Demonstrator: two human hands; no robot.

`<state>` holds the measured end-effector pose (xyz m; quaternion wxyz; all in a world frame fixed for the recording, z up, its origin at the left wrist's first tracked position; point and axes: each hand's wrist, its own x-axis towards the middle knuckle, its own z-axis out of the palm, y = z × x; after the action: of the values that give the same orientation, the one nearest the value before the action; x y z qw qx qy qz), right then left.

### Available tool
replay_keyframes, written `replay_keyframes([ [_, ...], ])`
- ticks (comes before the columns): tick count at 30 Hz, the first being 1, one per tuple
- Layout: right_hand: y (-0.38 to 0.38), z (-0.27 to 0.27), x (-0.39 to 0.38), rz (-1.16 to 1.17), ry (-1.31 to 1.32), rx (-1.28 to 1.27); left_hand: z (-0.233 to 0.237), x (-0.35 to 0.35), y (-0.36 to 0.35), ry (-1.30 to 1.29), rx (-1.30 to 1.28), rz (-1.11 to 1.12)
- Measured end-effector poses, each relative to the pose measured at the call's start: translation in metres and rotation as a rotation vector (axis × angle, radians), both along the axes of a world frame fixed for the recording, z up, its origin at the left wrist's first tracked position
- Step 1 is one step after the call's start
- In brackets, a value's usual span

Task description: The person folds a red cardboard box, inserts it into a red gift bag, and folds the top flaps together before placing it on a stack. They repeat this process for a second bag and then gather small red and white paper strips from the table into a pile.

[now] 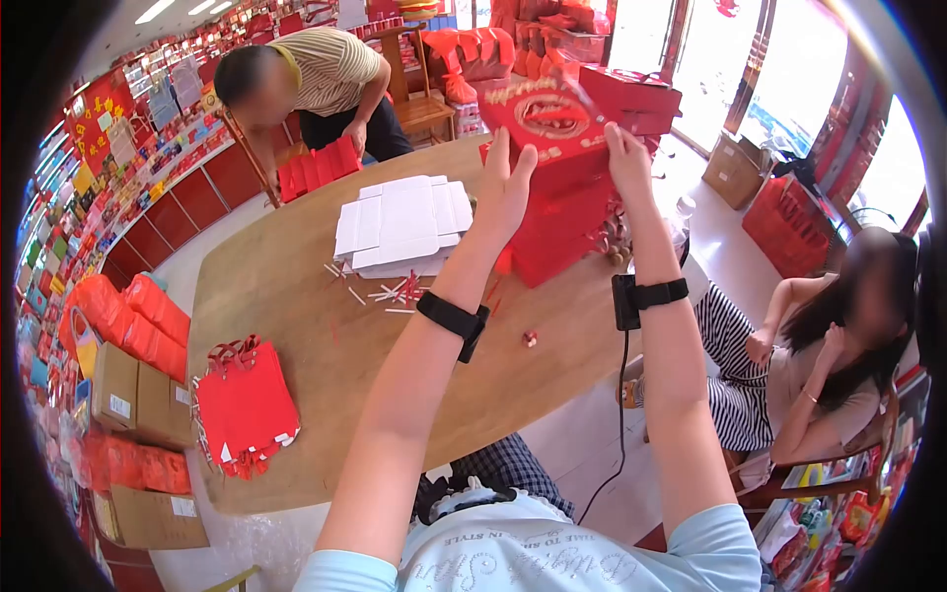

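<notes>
A red gift box (546, 116) with a printed oval on its top is between my two hands at the far side of the table. My left hand (509, 187) presses against its near left side, fingers pointing away from me. On the right side, my right hand (629, 166) grips its edge. Directly beneath are more red boxes (557, 227), stacked on the table. To the left of the stack lie flattened white cartons (402, 225), with short red and white strips (402, 291) scattered in front of them.
Red paper bags (249, 407) lie piled at the table's left. Across the wooden table (395, 365) a person (326, 84) bends over red boxes (321, 170). Another person (804, 365) sits at right. Cardboard boxes (143, 395) stand left; a cable (621, 424) hangs from my right wrist.
</notes>
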<state>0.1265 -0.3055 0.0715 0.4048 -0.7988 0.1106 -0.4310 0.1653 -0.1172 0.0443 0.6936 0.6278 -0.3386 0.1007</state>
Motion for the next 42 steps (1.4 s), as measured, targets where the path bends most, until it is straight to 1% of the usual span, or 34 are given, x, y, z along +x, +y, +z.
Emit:
replay_keyframes([
  [1,-0.004,-0.008,0.002,-0.018,0.122,-0.033,-0.008,0.001,-0.005,-0.004,-0.001,0.001],
  [2,-0.006,-0.015,0.001,-0.062,0.182,-0.037,-0.016,-0.004,-0.007,0.036,0.058,0.029],
  [3,-0.007,-0.019,0.003,-0.058,0.181,-0.036,-0.023,-0.006,-0.007,0.079,0.118,0.058],
  [5,-0.011,-0.025,0.004,0.01,0.04,0.038,-0.024,-0.003,-0.005,0.067,0.13,0.039],
  [6,-0.013,-0.026,0.004,-0.036,-0.012,0.0,-0.024,-0.004,-0.004,0.074,0.098,0.001],
  [7,-0.016,-0.025,0.004,-0.033,-0.068,0.014,-0.025,-0.006,-0.001,0.086,0.068,-0.037],
  [9,-0.008,-0.016,-0.005,-0.15,-0.165,-0.172,-0.019,-0.018,0.014,0.109,0.109,-0.011],
  [10,0.004,-0.013,-0.015,-0.161,-0.172,-0.229,-0.015,-0.024,0.024,0.123,0.143,0.01],
  [11,0.033,-0.005,-0.039,-0.165,-0.18,-0.288,-0.012,-0.035,0.034,0.135,0.141,0.035],
  [13,0.098,-0.008,-0.075,-0.09,-0.25,-0.489,-0.009,-0.067,0.061,0.254,-0.044,-0.1],
  [14,0.133,-0.014,-0.093,0.078,-0.221,-0.469,-0.007,-0.086,0.081,0.261,-0.043,-0.063],
  [15,0.167,-0.024,-0.105,0.249,-0.186,-0.442,-0.008,-0.109,0.103,0.184,-0.032,-0.084],
  [16,0.199,-0.046,-0.103,0.443,-0.142,-0.272,-0.014,-0.124,0.126,0.112,-0.017,-0.1],
  [17,0.234,-0.073,-0.1,0.634,-0.094,-0.099,-0.022,-0.129,0.152,0.131,-0.006,-0.055],
  [19,0.307,-0.111,-0.106,1.123,0.101,0.33,-0.039,-0.135,0.212,0.155,0.313,0.269],
  [21,0.38,-0.163,-0.099,1.258,0.168,0.464,-0.065,-0.133,0.278,0.312,0.478,0.596],
  [22,0.411,-0.173,-0.097,1.289,0.169,0.47,-0.076,-0.136,0.315,0.325,0.518,0.7],
  [23,0.438,-0.178,-0.093,1.299,0.351,0.408,-0.085,-0.136,0.352,0.333,0.555,0.801],
  [24,0.459,-0.184,-0.089,1.301,0.534,0.338,-0.096,-0.138,0.39,0.346,0.67,0.897],
  [25,0.476,-0.192,-0.084,1.328,0.537,0.337,-0.108,-0.142,0.426,0.367,0.787,0.991],
  [26,0.493,-0.199,-0.077,1.251,0.594,0.187,-0.122,-0.147,0.459,0.461,0.877,1.078],
  [27,0.509,-0.208,-0.071,1.166,0.641,0.04,-0.121,-0.154,0.476,0.555,0.967,1.159],
  [28,0.521,-0.219,-0.067,1.097,0.644,-0.054,-0.123,-0.162,0.489,0.656,1.038,1.225],
  [29,0.526,-0.22,-0.065,1.105,0.645,-0.054,-0.128,-0.169,0.5,0.66,1.039,1.231],
  [31,0.525,-0.22,-0.055,0.94,0.596,-0.271,-0.145,-0.177,0.518,0.889,1.193,1.227],
  [32,0.519,-0.222,-0.043,0.918,0.579,-0.266,-0.148,-0.183,0.519,0.796,1.158,1.217],
  [33,0.51,-0.224,-0.027,0.87,0.552,-0.288,-0.147,-0.18,0.518,0.786,1.158,1.202],
  [35,0.482,-0.226,0.01,0.746,0.542,-0.322,-0.148,-0.174,0.504,0.442,0.854,1.068],
  [36,0.463,-0.227,0.03,0.672,0.558,-0.335,-0.138,-0.159,0.488,0.359,0.744,0.989],
  [37,0.44,-0.226,0.051,0.601,0.563,-0.38,-0.125,-0.138,0.471,0.298,0.703,0.889],
  [38,0.411,-0.218,0.069,0.596,0.589,-0.366,-0.109,-0.115,0.451,0.251,0.642,0.775],
  [39,0.388,-0.215,0.077,0.465,0.579,-0.381,-0.108,-0.084,0.433,0.194,0.619,0.729],
  [41,0.333,-0.215,0.089,0.339,0.536,-0.377,-0.12,-0.024,0.397,0.12,0.601,0.635],
  [42,0.31,-0.21,0.086,0.297,0.539,-0.371,-0.129,0.006,0.376,0.235,0.557,0.558],
])
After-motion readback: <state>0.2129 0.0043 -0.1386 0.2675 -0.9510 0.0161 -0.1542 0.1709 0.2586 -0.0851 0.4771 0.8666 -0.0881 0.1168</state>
